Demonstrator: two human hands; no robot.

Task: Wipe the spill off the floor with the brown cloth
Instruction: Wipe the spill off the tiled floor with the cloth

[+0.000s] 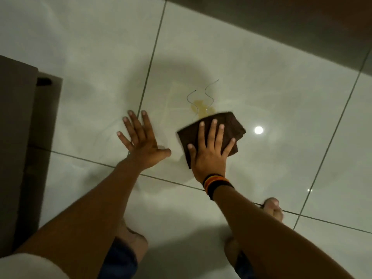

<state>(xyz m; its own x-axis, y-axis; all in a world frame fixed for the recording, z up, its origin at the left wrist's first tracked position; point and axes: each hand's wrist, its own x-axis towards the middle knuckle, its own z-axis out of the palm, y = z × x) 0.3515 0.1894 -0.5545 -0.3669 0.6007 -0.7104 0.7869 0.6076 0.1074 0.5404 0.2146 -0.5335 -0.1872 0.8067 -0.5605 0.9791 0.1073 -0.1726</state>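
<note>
Though flat, cloth point(229, 125) under R hand point(209, 150)

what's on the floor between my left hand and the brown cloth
In the head view, only bare pale floor tile lies between the left hand and the brown cloth; the yellowish spill sits beyond the cloth.

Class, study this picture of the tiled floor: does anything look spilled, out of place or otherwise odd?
Yes. A yellowish spill lies on the pale floor tile, just beyond the brown cloth pressed flat under the right hand. Two thin wavy strands lie by it; I cannot tell what they are. The left hand rests bare on the tile.
</note>
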